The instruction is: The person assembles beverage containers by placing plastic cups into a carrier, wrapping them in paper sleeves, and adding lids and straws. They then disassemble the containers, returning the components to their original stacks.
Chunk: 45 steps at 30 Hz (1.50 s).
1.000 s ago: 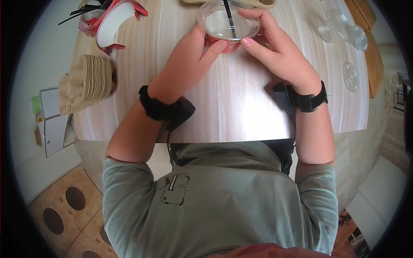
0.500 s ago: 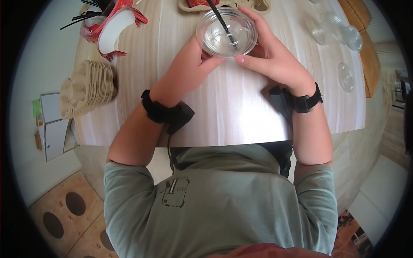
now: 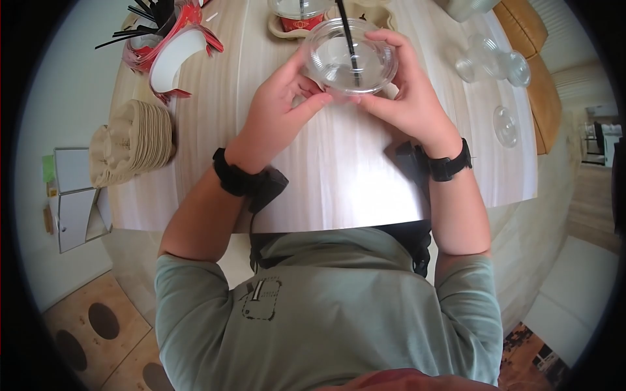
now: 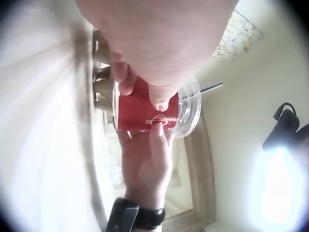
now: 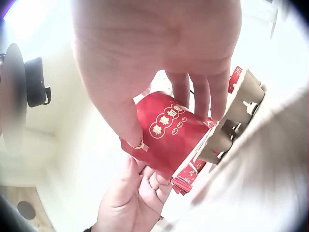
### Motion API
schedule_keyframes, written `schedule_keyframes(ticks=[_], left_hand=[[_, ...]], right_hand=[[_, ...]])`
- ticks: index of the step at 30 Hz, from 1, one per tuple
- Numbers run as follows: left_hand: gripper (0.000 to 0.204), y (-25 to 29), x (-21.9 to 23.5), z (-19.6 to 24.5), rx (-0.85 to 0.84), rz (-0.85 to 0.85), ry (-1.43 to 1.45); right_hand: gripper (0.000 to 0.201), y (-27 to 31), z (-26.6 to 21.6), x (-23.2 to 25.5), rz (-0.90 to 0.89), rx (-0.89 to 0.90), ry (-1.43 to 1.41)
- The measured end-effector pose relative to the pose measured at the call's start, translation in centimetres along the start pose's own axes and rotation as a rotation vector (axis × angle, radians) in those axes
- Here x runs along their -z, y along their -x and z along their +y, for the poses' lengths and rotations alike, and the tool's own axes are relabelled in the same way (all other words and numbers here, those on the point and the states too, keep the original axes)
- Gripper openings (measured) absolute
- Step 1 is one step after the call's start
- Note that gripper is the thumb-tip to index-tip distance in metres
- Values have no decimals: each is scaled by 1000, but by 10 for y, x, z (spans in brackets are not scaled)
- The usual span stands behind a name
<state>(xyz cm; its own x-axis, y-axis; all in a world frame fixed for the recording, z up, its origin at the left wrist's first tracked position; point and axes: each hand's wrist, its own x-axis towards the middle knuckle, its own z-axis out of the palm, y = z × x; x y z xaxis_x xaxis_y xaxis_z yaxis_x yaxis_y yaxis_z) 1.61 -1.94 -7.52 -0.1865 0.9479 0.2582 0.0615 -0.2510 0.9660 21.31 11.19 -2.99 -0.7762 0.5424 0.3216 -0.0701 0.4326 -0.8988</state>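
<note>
Both hands hold one cup with a clear lid (image 3: 352,58) and a black straw (image 3: 350,40) above the table. In the wrist views a red sleeve (image 4: 133,110) (image 5: 166,130) wraps the cup. The left hand (image 3: 277,107) (image 4: 164,41) grips its left side, thumb on the sleeve. From the other side the right hand (image 3: 417,101) (image 5: 159,46) curves its fingers round the cup, its thumb also on the sleeve. Just beyond, a second red cup (image 3: 298,23) sits in a pulp carrier (image 3: 279,28). The held cup's base is hidden in the head view.
Stacked pulp carriers (image 3: 143,137) stand at the table's left edge. Behind them lie red sleeves (image 3: 176,62) and black straws (image 3: 142,21). Clear lids (image 3: 505,126) and several clear plastic pieces (image 3: 486,58) are on the right, with more clear cups (image 3: 463,8) at the back.
The head view has shifted, bringing more of the carrier and the second cup into sight. Both thumbs have moved from the held cup's lid edge to below it; the cup stays between the hands.
</note>
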Motion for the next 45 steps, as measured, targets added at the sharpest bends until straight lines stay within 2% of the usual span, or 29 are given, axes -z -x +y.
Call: schedule_keyframes(ticks=[4,5,8,9,12,16,20,23,26,29,32,35,38,41,45], left_hand=[[70,0,-1,0,-82,101,-59],[67,-1,-1,0,-91,122,-69],[58,-2,3,1,-16,133,-93],[56,-2,4,0,26,138,-79],[52,-3,8,-8,127,127,-49],[49,-3,8,-6,196,130,-57],[45,-4,9,-10,171,124,-61],[42,-4,9,-10,170,119,-68],[40,-5,8,-10,151,113,-91],[38,-6,8,-12,122,111,-118],[37,-7,8,-11,104,109,-127],[36,-7,8,-8,108,104,-124],[35,-7,8,-8,101,103,-129],[34,-7,8,-9,90,104,-142],[32,-7,9,-11,89,105,-145]], right_hand=[[79,-6,-8,14,193,46,42],[78,-11,-9,19,232,31,-58],[78,-13,-8,23,179,64,-67],[76,-19,-10,29,258,68,-43],[77,-41,-15,40,342,-12,-80],[76,-68,15,45,310,-42,125],[78,-78,45,42,280,-47,342],[77,-79,51,39,290,16,417],[78,-80,58,38,250,-71,323],[80,-79,53,36,239,-86,380],[81,-80,58,38,232,1,425],[79,-80,56,40,326,194,663],[86,-78,45,35,338,136,642],[89,-84,46,40,375,195,614],[72,-95,55,39,256,57,559]])
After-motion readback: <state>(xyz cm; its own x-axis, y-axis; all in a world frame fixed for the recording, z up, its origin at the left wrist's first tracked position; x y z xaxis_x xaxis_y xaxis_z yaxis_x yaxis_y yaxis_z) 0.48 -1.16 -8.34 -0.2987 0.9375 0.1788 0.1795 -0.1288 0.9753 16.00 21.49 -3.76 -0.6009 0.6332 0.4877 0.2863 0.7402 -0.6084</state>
